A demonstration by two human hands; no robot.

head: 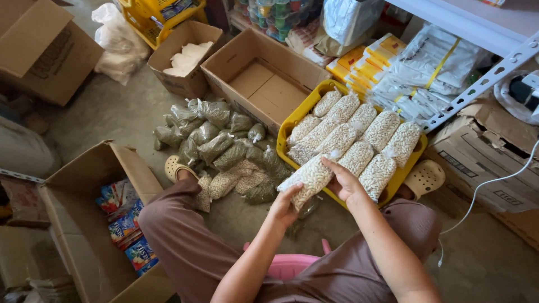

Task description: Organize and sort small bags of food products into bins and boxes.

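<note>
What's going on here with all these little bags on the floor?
A seated person holds one clear bag of pale beans in both hands, left hand under its near end, right hand on its side. It hangs over the near edge of a yellow tray filled with similar bags. A pile of greenish bags lies on the concrete floor beside it, with open cardboard boxes around.

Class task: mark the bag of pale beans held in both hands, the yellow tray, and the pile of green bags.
bag of pale beans [307, 178], head view, middle of the bag.
yellow tray [296, 118], head view, left rim.
pile of green bags [216, 145], head view, middle bag.
</note>
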